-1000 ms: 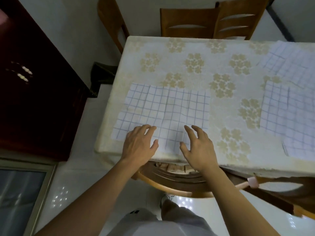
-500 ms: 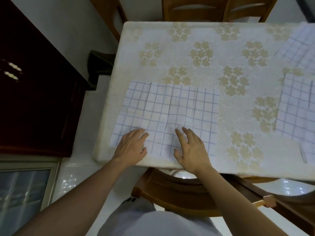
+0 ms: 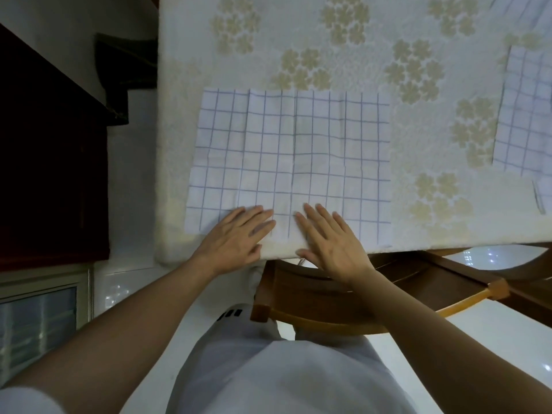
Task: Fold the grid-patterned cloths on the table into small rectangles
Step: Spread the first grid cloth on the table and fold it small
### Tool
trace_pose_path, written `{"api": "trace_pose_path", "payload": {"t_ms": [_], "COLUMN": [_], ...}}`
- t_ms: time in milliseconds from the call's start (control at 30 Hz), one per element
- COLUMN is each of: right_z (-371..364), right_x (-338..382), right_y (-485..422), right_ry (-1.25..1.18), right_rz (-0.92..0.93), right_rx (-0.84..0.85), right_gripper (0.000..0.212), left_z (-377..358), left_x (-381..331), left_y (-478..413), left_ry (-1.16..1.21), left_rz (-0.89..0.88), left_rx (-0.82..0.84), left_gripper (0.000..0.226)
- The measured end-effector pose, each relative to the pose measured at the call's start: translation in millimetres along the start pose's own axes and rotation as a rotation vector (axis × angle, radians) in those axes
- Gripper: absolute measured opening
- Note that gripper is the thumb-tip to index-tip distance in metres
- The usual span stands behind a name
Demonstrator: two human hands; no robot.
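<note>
A grid-patterned cloth (image 3: 292, 156) lies spread flat at the table's (image 3: 418, 228) near edge, the left hand (image 3: 236, 237) and right hand (image 3: 331, 240) resting palm-down, fingers straight and together, on its near hem, another grid cloth (image 3: 525, 115) well apart rightward.

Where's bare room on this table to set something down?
Bare tablecloth beyond the spread grid cloth, and the strip between it and the grid cloths at right. Crowded at the near edge: left hand and right hand rest there.

Both forearms reach forward, left hand (image 3: 237, 236) and right hand (image 3: 330, 242) lying flat, palms down, fingers straight, side by side.
</note>
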State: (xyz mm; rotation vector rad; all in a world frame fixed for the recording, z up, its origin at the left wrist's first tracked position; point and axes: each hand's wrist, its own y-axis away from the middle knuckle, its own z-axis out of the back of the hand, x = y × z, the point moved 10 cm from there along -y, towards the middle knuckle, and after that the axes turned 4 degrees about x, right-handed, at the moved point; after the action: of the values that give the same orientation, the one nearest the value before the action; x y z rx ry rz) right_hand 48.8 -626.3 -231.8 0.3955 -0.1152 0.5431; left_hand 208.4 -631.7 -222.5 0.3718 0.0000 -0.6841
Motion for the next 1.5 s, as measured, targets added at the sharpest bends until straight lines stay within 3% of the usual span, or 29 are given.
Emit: {"api": "trace_pose_path", "payload": {"t_ms": [200,367,733,867,1033,1167,1367,1500], "right_z": [-13.7,-8.2,-2.1,-1.7,5.5,8.2,11.3,24.2], "right_x": [0.0,4.4,2.2,-10.6,-22.7,-32.0,-34.8,-27.1], "right_y": [1.6,0.8,2.8,12.8,23.2,32.6,41.9,56.5], "right_ry": [0.019,-0.016,-0.036,0.012,-0.002,-0.062,-0.150,-0.195], "right_rz": [-0.037,-0.054,-0.004,0.015,0.041,0.021,0.035,0.052], "right_rx": [-0.006,-0.055,-0.168,-0.179,-0.221,-0.249,-0.208,-0.180], "right_gripper": [0.067,0.063,0.058,0.080,0.080,0.066,0.062,0.047], "left_z": [6.7,4.7,16.0,12.8,6.6,1.0,3.5,13.2], "left_x": [-1.7,-0.6,-1.7,1.3,23.3,32.8,35.1,24.1], "left_y": [-0.9,0.5,7.3,14.7,29.1,40.1,50.7,70.4], "left_ry": [-0.032,-0.057,0.062,0.069,0.087,0.119,0.214,0.258], "left_rz": [-0.042,-0.040,-0.006,0.002,0.061,0.084,0.054,0.028], "left_rx": [-0.052,-0.048,-0.158,-0.178,-0.183,-0.172,-0.233,-0.339], "left_gripper": [0.052,0.068,0.073,0.078,0.092,0.099,0.087,0.059]}}
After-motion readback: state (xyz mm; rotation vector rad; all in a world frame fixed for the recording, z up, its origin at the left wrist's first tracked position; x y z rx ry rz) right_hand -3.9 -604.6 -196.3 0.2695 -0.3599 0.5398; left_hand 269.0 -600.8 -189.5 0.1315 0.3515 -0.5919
